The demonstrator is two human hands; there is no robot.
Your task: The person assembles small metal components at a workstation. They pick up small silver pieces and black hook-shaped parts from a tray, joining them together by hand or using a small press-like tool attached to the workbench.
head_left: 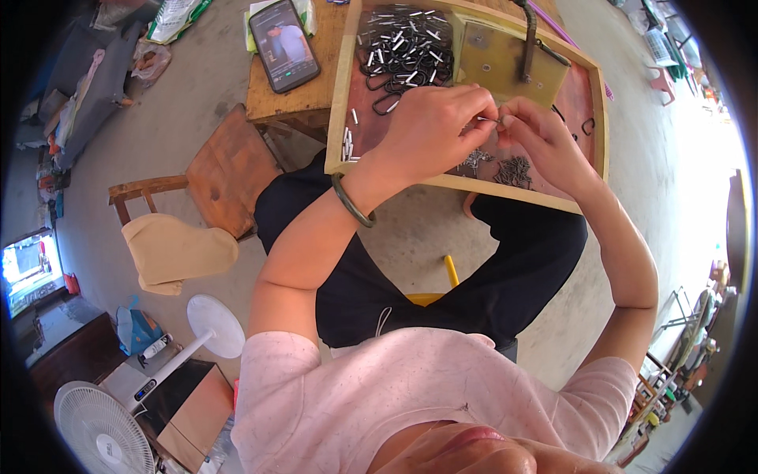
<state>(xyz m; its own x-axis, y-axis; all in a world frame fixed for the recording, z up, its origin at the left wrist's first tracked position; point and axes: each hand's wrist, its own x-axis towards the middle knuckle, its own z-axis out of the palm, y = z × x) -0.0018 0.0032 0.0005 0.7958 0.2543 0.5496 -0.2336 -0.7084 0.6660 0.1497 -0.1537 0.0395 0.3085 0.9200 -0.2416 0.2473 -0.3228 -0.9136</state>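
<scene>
My left hand (444,126) and my right hand (545,144) meet over a wooden-rimmed tray (345,87). Both are closed, fingertips pinched close together. A thin, small metal piece (488,119) shows between them; its exact kind is too small to make out. Beyond my left hand lies a heap of black carabiner-like loops with silver bars (403,47). Near the tray's front edge, below my fingers, are a pile of small silver pieces (476,160) and a pile of small dark metal pieces (515,171). Short silver rods (348,144) lie in the left corner.
A yellowish metal plate (505,67) with a dark upright lever (528,39) stands in the tray's far part. A phone (284,46) lies on the wooden table (260,91) to the left. A wooden chair (229,170) and a white fan (106,434) stand at left.
</scene>
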